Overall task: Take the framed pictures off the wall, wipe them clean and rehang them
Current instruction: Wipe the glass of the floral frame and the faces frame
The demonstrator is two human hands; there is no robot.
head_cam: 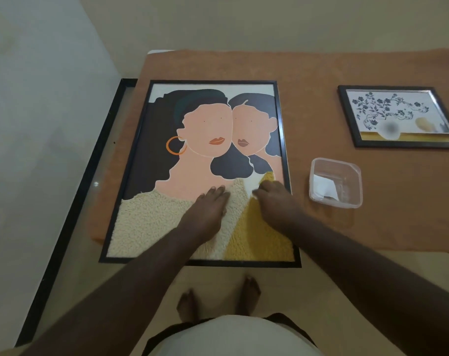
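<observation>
While the large framed picture (203, 160) lay flat on the orange cloth (346, 227), your left hand (208, 209) pressed it with fingers straight and your right hand (274, 199) pinched a white wipe (251, 185); broad, rigid, probably fragile, it seemed best lifted by both side rails.

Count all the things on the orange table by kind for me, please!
Framed pictures: 2, the big portrait and the small flower picture
Clear plastic containers: 1
White wipes: 2, one inside the container, one under the right hand
Total: 5
</observation>
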